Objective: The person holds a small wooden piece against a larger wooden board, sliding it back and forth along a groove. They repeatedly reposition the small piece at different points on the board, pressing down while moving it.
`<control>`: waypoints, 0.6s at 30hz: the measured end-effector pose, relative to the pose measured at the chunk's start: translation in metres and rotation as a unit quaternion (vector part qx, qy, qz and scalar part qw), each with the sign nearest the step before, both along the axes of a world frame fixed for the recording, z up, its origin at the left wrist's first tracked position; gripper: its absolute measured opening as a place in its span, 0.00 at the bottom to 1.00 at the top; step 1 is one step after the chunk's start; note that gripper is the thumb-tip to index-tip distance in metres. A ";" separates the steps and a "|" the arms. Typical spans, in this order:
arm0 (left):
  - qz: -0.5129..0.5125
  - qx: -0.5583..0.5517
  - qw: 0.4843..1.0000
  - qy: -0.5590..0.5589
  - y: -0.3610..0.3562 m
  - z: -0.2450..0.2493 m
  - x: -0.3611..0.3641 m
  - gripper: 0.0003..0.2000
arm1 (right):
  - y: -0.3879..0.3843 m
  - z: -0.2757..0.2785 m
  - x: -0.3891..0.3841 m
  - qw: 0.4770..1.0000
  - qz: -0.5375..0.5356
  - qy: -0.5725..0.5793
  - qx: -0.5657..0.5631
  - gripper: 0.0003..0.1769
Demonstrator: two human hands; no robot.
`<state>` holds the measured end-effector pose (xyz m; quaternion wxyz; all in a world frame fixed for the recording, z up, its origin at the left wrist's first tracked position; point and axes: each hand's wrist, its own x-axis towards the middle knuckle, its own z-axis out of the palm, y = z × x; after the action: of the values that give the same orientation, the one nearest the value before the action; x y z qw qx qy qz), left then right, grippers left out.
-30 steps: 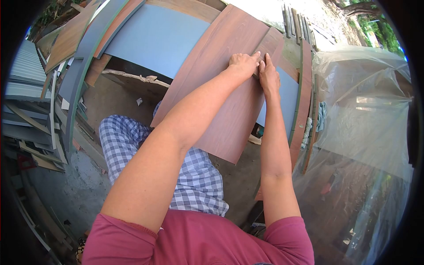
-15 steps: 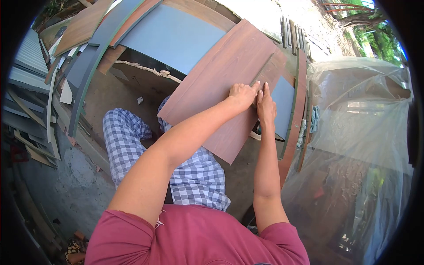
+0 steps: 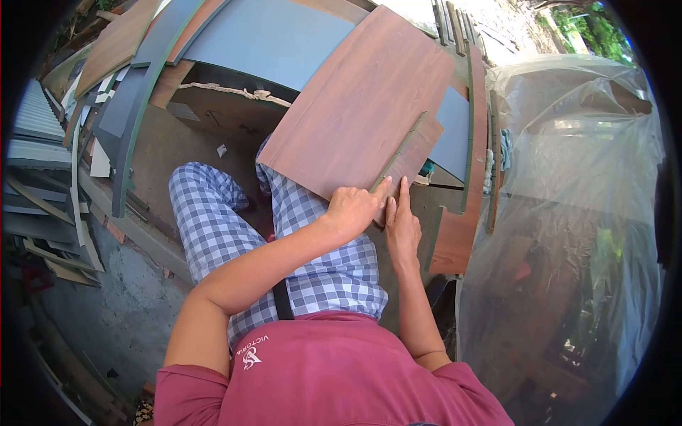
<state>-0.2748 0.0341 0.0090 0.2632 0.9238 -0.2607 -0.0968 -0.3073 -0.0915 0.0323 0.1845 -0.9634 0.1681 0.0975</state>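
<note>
A large reddish-brown wood-grain board [image 3: 355, 92] lies slanted over my lap and the work support. Along its right side rests a narrow wood strip [image 3: 415, 150] with a dark, marked edge. My left hand [image 3: 352, 211] is closed at the near end of the strip, its index finger extended along the edge; its other fingers are curled and partly hidden. Beside it, my right hand [image 3: 403, 227] touches the same end with fingers stretched out and apart.
Blue-grey panels [image 3: 270, 39] lie beneath and behind the board. Stacked offcuts [image 3: 53, 220] stand at the left, long strips [image 3: 128, 135] closer in. Clear plastic sheeting [image 3: 561, 213] covers something at the right. A brown panel [image 3: 452, 241] sits right of my hand.
Both hands have moved toward me, and the strip has slid nearer along the board with them. The view has shifted slightly, placing the board higher in the picture.
</note>
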 end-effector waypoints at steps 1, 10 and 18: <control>0.006 0.004 1.000 0.004 0.002 -0.001 0.001 0.25 | 0.001 0.000 0.000 1.000 0.010 -0.005 0.010 0.28; 0.029 0.002 1.000 -0.009 -0.014 0.000 0.062 0.25 | -0.014 -0.004 0.065 0.999 0.025 -0.035 -0.012 0.27; 0.007 0.015 1.000 0.004 -0.060 -0.001 0.160 0.24 | -0.055 -0.016 0.154 0.996 0.004 -0.087 -0.020 0.25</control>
<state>-0.1149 -0.0256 0.0083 0.2513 0.9289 -0.2518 -0.1029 -0.1534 -0.1469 0.0161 0.1787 -0.9724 0.1496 0.0110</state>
